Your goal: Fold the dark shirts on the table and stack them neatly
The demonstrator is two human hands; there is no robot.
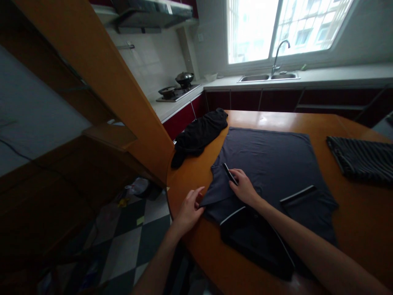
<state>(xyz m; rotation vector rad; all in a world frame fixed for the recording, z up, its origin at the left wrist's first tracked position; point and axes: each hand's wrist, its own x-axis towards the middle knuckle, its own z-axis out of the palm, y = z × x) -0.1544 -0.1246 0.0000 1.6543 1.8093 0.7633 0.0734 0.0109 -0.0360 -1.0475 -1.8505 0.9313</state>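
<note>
A dark grey shirt [270, 164] with white trim lies spread flat on the wooden table [353, 213]. My left hand [188, 209] pinches the edge of its left sleeve near the table's rim. Further in, my right hand [244, 186] rests on the folded sleeve, fingers closed on the white-trimmed cuff. The shirt's collar end hangs over the near edge of the table.
A crumpled black garment [199, 135] lies at the table's far left. A striped folded cloth [362, 157] sits at the right. Behind are a counter with a sink [267, 77] and a stove with pans [178, 88]. A wooden partition [101, 78] stands left, above a checkered floor.
</note>
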